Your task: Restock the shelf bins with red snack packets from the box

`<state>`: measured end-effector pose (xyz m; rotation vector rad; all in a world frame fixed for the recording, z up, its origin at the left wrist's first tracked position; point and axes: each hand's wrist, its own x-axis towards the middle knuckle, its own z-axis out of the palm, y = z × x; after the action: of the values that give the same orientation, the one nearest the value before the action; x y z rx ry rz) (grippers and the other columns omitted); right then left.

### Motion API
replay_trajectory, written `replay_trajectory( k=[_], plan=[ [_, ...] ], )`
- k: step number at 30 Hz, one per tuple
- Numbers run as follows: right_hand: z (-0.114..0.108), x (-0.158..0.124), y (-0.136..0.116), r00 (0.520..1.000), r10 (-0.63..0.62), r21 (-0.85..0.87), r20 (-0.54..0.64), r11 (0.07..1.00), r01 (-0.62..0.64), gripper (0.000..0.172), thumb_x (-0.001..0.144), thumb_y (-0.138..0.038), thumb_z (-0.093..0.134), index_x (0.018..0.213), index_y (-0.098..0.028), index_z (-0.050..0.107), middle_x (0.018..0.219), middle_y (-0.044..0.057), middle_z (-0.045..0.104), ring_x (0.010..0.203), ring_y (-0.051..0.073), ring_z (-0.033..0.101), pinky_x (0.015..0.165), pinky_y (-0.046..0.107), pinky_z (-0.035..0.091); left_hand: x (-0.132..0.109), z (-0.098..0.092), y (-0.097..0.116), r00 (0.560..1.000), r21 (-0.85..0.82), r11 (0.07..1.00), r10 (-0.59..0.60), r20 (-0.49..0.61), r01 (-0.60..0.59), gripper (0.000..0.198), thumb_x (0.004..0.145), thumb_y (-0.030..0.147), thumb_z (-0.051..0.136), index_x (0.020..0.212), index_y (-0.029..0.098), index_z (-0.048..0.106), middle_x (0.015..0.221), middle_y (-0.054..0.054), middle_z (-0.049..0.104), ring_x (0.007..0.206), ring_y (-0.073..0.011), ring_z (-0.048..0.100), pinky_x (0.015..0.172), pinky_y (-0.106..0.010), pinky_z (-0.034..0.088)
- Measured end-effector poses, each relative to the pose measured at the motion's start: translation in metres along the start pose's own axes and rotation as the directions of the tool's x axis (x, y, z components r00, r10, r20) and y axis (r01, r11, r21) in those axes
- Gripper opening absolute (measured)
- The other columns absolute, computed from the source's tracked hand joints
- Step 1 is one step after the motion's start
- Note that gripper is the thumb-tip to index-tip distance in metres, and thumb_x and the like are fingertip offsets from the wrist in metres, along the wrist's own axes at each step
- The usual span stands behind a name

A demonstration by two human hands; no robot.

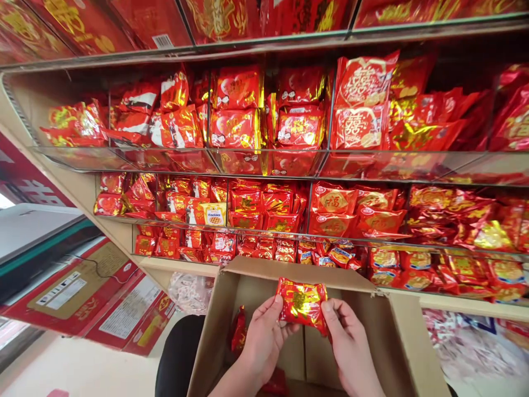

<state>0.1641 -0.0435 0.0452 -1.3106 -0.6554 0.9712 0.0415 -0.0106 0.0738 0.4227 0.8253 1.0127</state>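
Observation:
Between both hands is a small red and gold foil snack packet, held over an open cardboard box. My left hand pinches its left end, thumb on top and fingers beneath. The right end is gripped by my right hand in the same way. Inside the box, another red packet leans by the left wall. Part of a further red packet shows low in the box, mostly hidden by my left forearm.
Shelves ahead hold rows of red packets behind clear front lips. A yellow and white cookies packet stands among them. At left are a red carton and a grey-topped case. Clear plastic bags lie low at right.

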Motion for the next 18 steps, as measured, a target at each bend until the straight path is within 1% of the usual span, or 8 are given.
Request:
replay_trajectory(
  k=[3, 6, 8, 9, 11, 13, 16, 18],
  plan=[
    [0.000, -0.002, -0.006, 1.000, 0.015, 0.028, 0.027, 0.999, -0.016, 0.027, 0.072, -0.045, 0.056, 0.069, -0.019, 0.051, 0.059, -0.005, 0.045, 0.052, 0.008, 0.037, 0.048, 0.017, 0.035, 0.001, 0.001, 0.005, 1.000, 0.026, 1.000, 0.000, -0.023, 0.001, 0.019, 0.070, 0.030, 0.063, 0.077, 0.014, 0.058, 0.068, -0.003, 0.065, 0.057, -0.0107, 0.057, 0.055, -0.024, 0.046],
    [-0.002, -0.004, -0.010, 0.998, 0.014, 0.073, 0.063, 0.997, -0.018, 0.027, 0.065, -0.042, 0.063, 0.076, -0.020, 0.053, 0.067, -0.002, 0.054, 0.060, 0.011, 0.048, 0.054, 0.020, 0.042, 0.006, -0.003, 0.011, 0.999, 0.186, 0.981, 0.046, -0.002, -0.045, 0.022, 0.069, 0.034, 0.064, 0.075, 0.014, 0.060, 0.062, -0.001, 0.062, 0.053, -0.0090, 0.053, 0.049, -0.021, 0.041],
    [-0.002, -0.006, -0.010, 0.997, 0.007, 0.082, 0.076, 0.997, -0.013, 0.035, 0.061, -0.041, 0.067, 0.086, -0.021, 0.054, 0.075, 0.000, 0.058, 0.071, 0.014, 0.053, 0.062, 0.023, 0.044, 0.009, -0.008, 0.014, 0.995, 0.365, 0.926, 0.081, 0.052, -0.095, 0.024, 0.068, 0.036, 0.063, 0.072, 0.013, 0.062, 0.060, 0.000, 0.060, 0.052, -0.0078, 0.050, 0.049, -0.019, 0.039],
    [-0.001, -0.007, -0.009, 0.994, 0.005, 0.069, 0.105, 0.998, -0.012, 0.036, 0.061, -0.041, 0.067, 0.087, -0.020, 0.054, 0.075, 0.000, 0.058, 0.071, 0.015, 0.054, 0.062, 0.023, 0.044, 0.011, -0.010, 0.014, 0.991, 0.456, 0.881, 0.102, 0.082, -0.128, 0.024, 0.067, 0.036, 0.064, 0.068, 0.012, 0.062, 0.058, 0.001, 0.059, 0.052, -0.0074, 0.049, 0.050, -0.019, 0.038],
    [0.001, -0.009, -0.003, 0.979, 0.012, 0.039, 0.202, 0.999, -0.020, 0.031, 0.063, -0.043, 0.064, 0.080, -0.019, 0.055, 0.064, -0.001, 0.055, 0.061, 0.012, 0.050, 0.054, 0.021, 0.040, 0.012, -0.015, 0.011, 0.980, 0.575, 0.793, 0.153, 0.129, -0.200, 0.024, 0.066, 0.036, 0.065, 0.065, 0.012, 0.061, 0.056, 0.002, 0.057, 0.052, -0.0073, 0.047, 0.052, -0.019, 0.037],
    [0.004, -0.009, 0.004, 0.966, 0.031, 0.050, 0.257, 0.998, -0.045, 0.031, 0.065, -0.046, 0.062, 0.073, -0.019, 0.050, 0.057, -0.004, 0.049, 0.050, 0.009, 0.042, 0.046, 0.019, 0.035, 0.011, -0.019, 0.003, 0.972, 0.559, 0.796, 0.197, 0.126, -0.233, 0.024, 0.067, 0.038, 0.063, 0.072, 0.015, 0.059, 0.060, 0.002, 0.058, 0.055, -0.0086, 0.049, 0.054, -0.020, 0.038],
    [0.005, -0.008, 0.013, 0.985, 0.034, 0.058, 0.170, 0.997, -0.044, 0.034, 0.065, -0.045, 0.062, 0.065, -0.021, 0.039, 0.053, -0.008, 0.039, 0.046, 0.007, 0.035, 0.042, 0.017, 0.030, 0.007, -0.026, -0.012, 0.979, 0.400, 0.896, 0.151, 0.134, -0.193, 0.038, 0.069, 0.041, 0.061, 0.098, 0.021, 0.048, 0.074, 0.001, 0.061, 0.061, -0.0115, 0.055, 0.056, -0.022, 0.041],
    [0.002, -0.008, 0.013, 0.989, -0.004, -0.011, 0.145, 1.000, 0.005, 0.032, 0.067, -0.043, 0.061, 0.062, -0.021, 0.038, 0.053, -0.008, 0.036, 0.045, 0.007, 0.035, 0.042, 0.017, 0.031, 0.003, -0.030, -0.016, 0.975, 0.387, 0.906, 0.100, 0.200, -0.172, 0.044, 0.069, 0.039, 0.062, 0.106, 0.021, 0.043, 0.078, -0.001, 0.061, 0.062, -0.0119, 0.055, 0.052, -0.021, 0.041]
  ],
)
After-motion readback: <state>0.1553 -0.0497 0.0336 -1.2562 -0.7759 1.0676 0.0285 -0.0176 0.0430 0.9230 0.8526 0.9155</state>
